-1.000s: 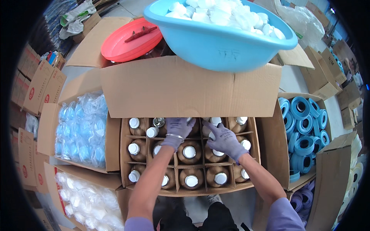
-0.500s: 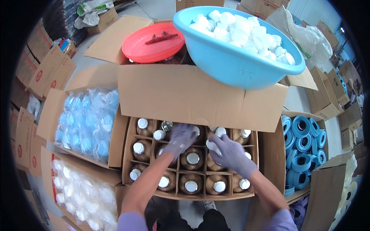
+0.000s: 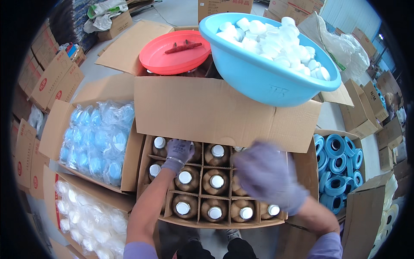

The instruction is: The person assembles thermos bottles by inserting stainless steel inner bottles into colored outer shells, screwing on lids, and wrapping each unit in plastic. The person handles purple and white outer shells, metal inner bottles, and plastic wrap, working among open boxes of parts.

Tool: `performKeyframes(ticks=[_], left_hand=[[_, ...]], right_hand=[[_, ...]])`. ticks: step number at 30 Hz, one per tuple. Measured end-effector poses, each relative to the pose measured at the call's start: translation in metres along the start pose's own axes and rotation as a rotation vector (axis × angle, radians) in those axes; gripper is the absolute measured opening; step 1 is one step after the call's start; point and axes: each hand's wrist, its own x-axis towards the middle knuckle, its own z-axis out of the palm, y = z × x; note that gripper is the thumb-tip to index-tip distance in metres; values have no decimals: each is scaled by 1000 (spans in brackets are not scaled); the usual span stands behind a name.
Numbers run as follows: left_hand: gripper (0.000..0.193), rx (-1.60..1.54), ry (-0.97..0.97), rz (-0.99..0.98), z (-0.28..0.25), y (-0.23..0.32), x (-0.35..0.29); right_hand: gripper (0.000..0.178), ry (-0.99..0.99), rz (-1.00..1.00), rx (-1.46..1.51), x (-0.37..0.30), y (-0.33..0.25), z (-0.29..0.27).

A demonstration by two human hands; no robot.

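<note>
Bottles (image 3: 216, 181) stand in a big box (image 3: 302, 172), each in its own little slot. The left hand (image 3: 179, 151) is closed around the top of a bottle in the back row. The right hand (image 3: 263, 175) is blurry above the box, so I cannot tell its grip. The blue bowl (image 3: 267, 82) of white caps (image 3: 276, 41) sits just above; a bump could spill them.
</note>
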Motion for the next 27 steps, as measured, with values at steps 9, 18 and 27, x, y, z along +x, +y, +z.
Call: performKeyframes(ticks=[9,18,27], left_hand=[[59,-56,-178,-75,29,21,30],[60,-441,464,93,-25,9,-187],[44,-417,400,-327,-40,44,-453]], right_hand=[[44,-424,554,-327,-98,148,256],[59,-15,-93,141,-111,43,88],[50,467,192,-499,51,88,-138]])
